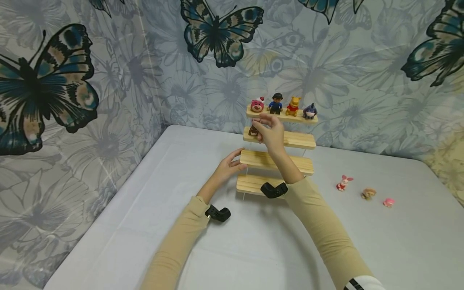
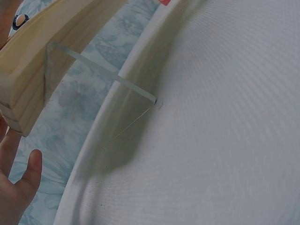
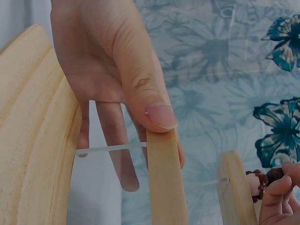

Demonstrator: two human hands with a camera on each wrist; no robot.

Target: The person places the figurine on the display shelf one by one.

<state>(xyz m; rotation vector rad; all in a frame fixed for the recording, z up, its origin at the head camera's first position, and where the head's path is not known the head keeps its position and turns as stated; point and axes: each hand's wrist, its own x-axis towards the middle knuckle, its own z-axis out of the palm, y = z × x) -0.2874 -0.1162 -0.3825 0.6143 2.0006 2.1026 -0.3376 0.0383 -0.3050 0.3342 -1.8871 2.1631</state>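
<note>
My right hand [image 1: 273, 133] pinches a small brown figurine [image 1: 253, 131] at the left end of the second board from the top of a four-tier wooden display shelf [image 1: 299, 139]. The brown figurine [image 3: 259, 183] also shows in the right wrist view, partly covered by fingertips. My left hand [image 1: 228, 167] grips the left end of the third board. Its thumb presses the board's edge [image 3: 164, 187] in the right wrist view, with fingers reaching behind. In the left wrist view, a hand [image 2: 18, 187] appears beside a wooden board [image 2: 33, 84], partly out of frame.
On the top board stand a pink bear figurine [image 1: 257, 105], a blue-shirted figurine [image 1: 276, 103], a yellow bear figurine [image 1: 293, 106] and a grey-blue figurine [image 1: 309, 111]. A piglet figurine [image 1: 343, 183], a tan figurine [image 1: 368, 194] and a pink figurine [image 1: 389, 202] rest on the white table [image 1: 417, 241].
</note>
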